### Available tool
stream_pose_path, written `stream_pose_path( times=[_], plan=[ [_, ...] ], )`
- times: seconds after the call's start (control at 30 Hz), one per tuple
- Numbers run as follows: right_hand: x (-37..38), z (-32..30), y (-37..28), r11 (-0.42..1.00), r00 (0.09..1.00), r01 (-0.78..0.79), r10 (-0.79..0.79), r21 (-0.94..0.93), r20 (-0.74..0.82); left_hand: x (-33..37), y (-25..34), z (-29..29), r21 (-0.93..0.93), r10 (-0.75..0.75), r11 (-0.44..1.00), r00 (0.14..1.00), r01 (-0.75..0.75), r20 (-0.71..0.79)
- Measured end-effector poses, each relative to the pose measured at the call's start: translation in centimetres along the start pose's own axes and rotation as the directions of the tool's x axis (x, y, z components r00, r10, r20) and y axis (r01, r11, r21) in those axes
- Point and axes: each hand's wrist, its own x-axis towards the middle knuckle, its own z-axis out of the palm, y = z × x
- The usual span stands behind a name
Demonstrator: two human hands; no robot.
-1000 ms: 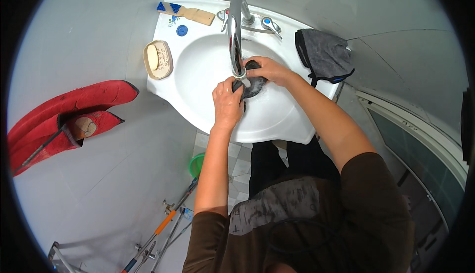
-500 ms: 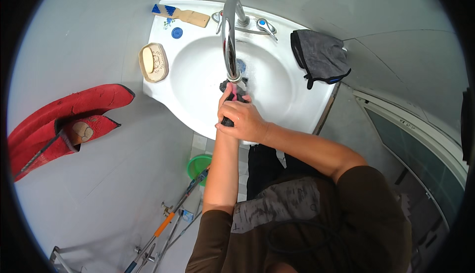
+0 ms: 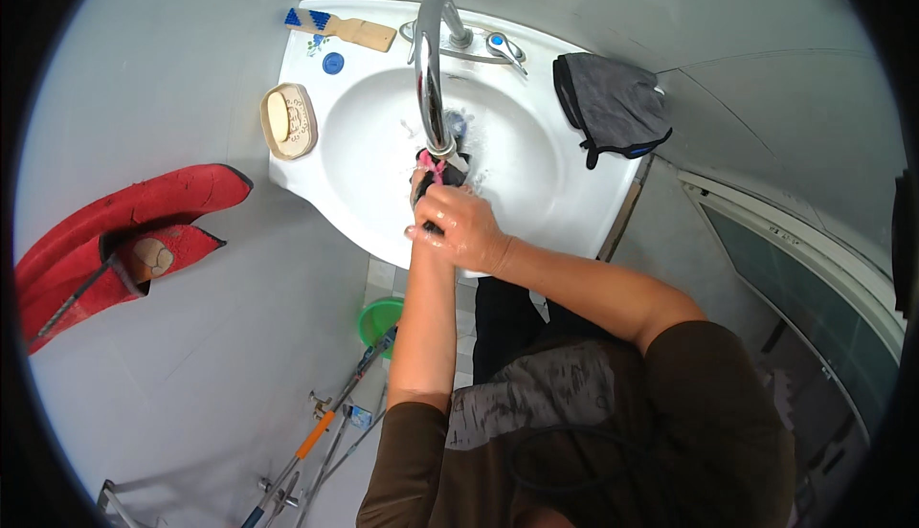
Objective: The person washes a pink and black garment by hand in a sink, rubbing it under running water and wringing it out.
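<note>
Head: right fingers (image 3: 442, 206) around dark cloth (image 3: 451, 174)

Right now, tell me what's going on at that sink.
A person has a dark, pink-marked item, probably cloth, just below the spout of the faucet, over the white sink. The right grip is closed around it. The left grip is mostly hidden by the right, its visible fingers beside the item. A grey cloth lies on the sink's right side; a wooden brush lies at the back left.
</note>
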Motion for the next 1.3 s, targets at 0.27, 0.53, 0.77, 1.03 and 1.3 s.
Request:
stream_pose_path(
  times=[0.27,0.53,0.77,1.03,1.3],
  plan=[
    [3.5,-2.8,10.2,0.902,0.910,-0.414,0.408,-0.122,-0.074,-1.2,1.6,5.1,0.300,-0.054,0.933,0.903,0.198,-0.427],
    [-0.4,-6.1,10.4,0.965,0.946,-0.167,0.214,-0.200,0.242,-1.3,4.4,1.3,0.951,0.426,0.200,0.853,0.236,-0.301],
    [-1.6,-5.1,8.2,0.879,0.956,-0.095,0.212,-0.468,0.204,-3.3,5.5,3.2,0.590,0.177,0.797,0.881,0.133,-0.439],
    [-2.2,-3.0,7.3,0.959,0.992,0.127,-0.128,-0.254,0.014,-3.3,4.3,3.6,0.078,0.001,0.996,0.898,0.037,-0.439],
    [-3.4,-4.2,2.8,0.976,0.962,0.188,-0.206,0.109,0.181,-0.5,1.3,-0.2,0.268,0.080,0.958,0.805,0.100,-0.588]
  ],
)
